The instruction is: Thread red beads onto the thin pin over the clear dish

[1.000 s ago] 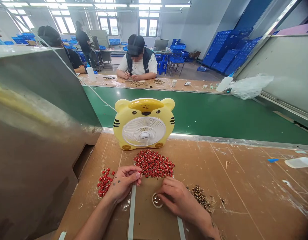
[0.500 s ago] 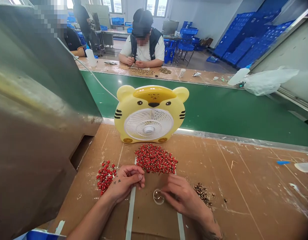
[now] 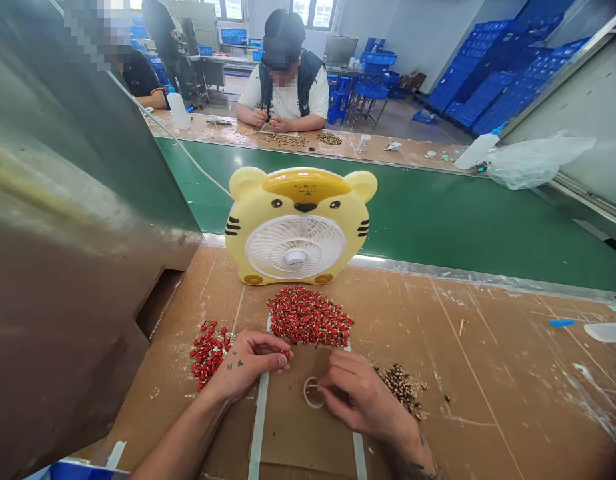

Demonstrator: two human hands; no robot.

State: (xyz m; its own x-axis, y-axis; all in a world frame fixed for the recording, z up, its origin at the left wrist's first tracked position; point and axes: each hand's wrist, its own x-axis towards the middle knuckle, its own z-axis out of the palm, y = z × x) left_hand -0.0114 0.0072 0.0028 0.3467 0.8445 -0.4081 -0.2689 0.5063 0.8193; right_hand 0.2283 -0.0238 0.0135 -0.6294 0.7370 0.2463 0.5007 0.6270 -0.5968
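My left hand (image 3: 248, 363) is closed in a pinch, with a small red piece (image 3: 287, 354) showing between thumb and fingertips. Over a small round clear dish (image 3: 313, 393) on the cardboard, my right hand (image 3: 358, 390) has its thumb and fingers pinched together. A thin pale tip seems to stick out from them, too small to name. Just beyond both hands lies a large heap of small red pieces with gold and dark parts (image 3: 311, 317). Left of my left hand is a looser pile of red pieces (image 3: 208, 353). Dark and gold small pieces (image 3: 401, 390) lie beside my right hand.
A yellow animal-faced fan (image 3: 295, 227) stands behind the heap, in front of a green partition (image 3: 438, 213). A metal cabinet (image 3: 78, 233) blocks the left side. Across the partition a person (image 3: 288, 87) sits working at another bench. Pale tape strips (image 3: 259, 427) edge the cardboard mat.
The red piece in my left fingers now shows plainly, where it was hidden before. My right hand stays at the dish with only a slight shift. The whole view has moved a little.
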